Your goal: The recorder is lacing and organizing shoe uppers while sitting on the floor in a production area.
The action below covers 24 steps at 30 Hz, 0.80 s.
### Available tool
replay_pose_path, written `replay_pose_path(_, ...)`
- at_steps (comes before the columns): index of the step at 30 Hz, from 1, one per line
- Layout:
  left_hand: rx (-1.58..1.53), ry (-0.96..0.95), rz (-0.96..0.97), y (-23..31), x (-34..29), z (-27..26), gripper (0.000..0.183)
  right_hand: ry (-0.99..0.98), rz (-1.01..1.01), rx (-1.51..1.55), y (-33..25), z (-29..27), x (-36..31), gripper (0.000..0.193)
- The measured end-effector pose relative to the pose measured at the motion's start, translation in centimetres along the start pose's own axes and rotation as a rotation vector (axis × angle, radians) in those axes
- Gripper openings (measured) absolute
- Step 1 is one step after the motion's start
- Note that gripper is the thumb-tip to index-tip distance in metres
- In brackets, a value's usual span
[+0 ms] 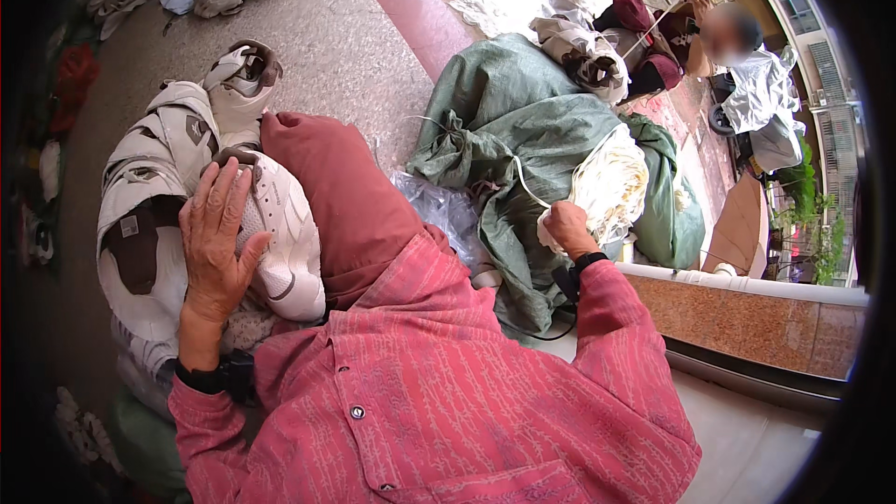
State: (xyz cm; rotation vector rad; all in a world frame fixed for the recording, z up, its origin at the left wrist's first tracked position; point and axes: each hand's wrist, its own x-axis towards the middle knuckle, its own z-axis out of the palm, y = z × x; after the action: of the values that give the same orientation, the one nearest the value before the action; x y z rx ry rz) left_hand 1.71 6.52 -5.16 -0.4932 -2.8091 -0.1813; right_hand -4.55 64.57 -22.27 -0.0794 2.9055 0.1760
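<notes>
Left hand (215, 247) rests open on a white shoe upper (289, 247) beside the leg (341, 196); right hand (567, 227) is closed on pale cord (613, 177) against the green sack (504, 75); upper appears light, pliable, best held by its collar; cord likely soft, tangle-prone; left palm contact and right fingertips are hidden.

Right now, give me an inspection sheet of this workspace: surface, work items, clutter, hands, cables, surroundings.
Surface: speckled grey floor beside a reddish strip.
Work items: white shoe uppers bunched at left; white cord bundle on green sack.
Clutter: crumpled clear plastic beside the sack.
Hands: left hand open on the uppers; right hand closed on the cord.
Cables: thin black cord, possibly a cable, at the sack's lower edge.
Surroundings: another person near more uppers, upper right; green plants, far right.
</notes>
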Motion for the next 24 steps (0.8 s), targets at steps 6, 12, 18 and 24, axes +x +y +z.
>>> replay_pose_path(6,-0.037,-0.008,-0.014,0.1,0.1,-0.2,0.063,0.111,0.044,0.041,1.0,0.5,0.8,0.017)
replay_pose_path(12,-0.024,-0.008,-0.010,0.1,0.0,-0.3,0.062,0.171,-0.043,0.010,1.2,-0.2,1.6,0.016)
replay_pose_path(18,-0.016,-0.027,-0.017,0.6,0.3,-0.6,0.062,0.212,0.076,0.347,0.7,-0.3,1.9,0.026)
replay_pose_path(24,-0.023,-0.033,-0.009,0.8,0.7,-0.9,0.062,-0.082,0.208,0.717,-0.2,-2.3,2.6,0.027)
